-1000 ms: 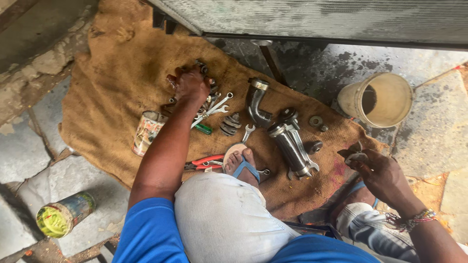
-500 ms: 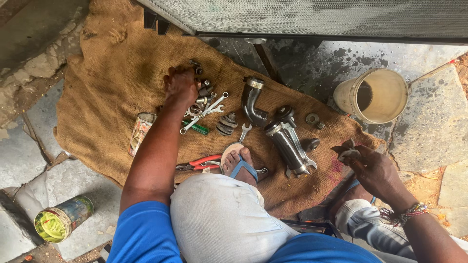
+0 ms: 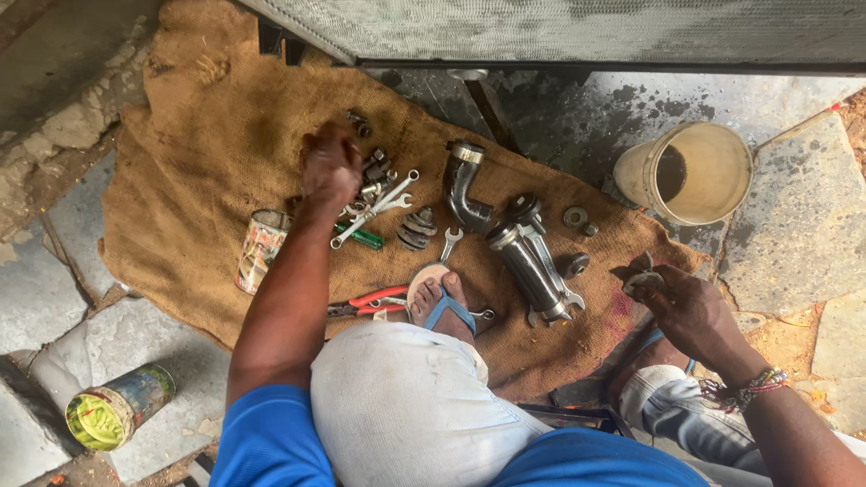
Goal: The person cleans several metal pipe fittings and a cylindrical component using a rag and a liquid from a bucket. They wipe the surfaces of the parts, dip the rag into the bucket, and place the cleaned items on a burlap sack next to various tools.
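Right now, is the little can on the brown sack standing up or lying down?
Lying down. The can rests on its side on the burlap sack, with its open rim pointing toward the left hand above the spanners.

Count on the sack: two tins (image 3: 261, 250) (image 3: 117, 408) at 8 o'clock, one bucket (image 3: 690, 171) at 2, one red-handled pliers (image 3: 365, 300) near centre, one bent pipe elbow (image 3: 462, 185) at 12, two hands (image 3: 329, 171) (image 3: 681, 302).
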